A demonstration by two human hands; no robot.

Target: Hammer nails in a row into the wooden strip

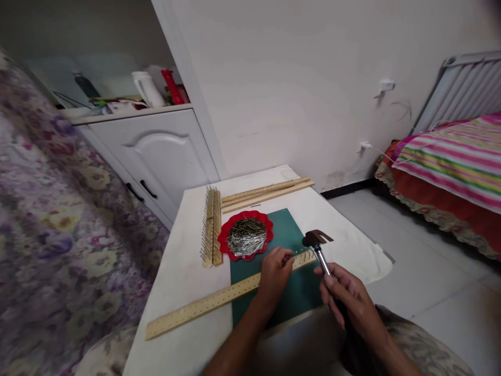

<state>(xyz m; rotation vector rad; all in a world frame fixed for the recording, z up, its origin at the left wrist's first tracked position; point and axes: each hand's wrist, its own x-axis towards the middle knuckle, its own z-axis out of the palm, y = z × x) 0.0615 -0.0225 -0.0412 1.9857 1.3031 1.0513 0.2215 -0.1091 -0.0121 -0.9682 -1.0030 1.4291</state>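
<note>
My right hand [346, 295] is wrapped around a claw hammer [322, 261], whose dark head is raised near the right end of a long wooden strip [199, 309]. Rows of small holes run along this strip, and several nails [307, 255] stand up at its right end. Over the strip, just left of those nails, my left hand [274, 271] has its fingers curled and pinched together; what they hold is too small to make out. Beneath lies a green mat [284, 224]. A red scalloped dish [224, 242] full of loose nails [247, 236] stands behind my left hand.
Two wooden strips studded with nails [212, 224] lie left of the dish. More bare strips [270, 192] rest at the back of the white-covered table [180, 271]. A floral curtain [78, 224] hangs at left, beside a white cabinet [156, 151]. A bed [450, 167] stands at right.
</note>
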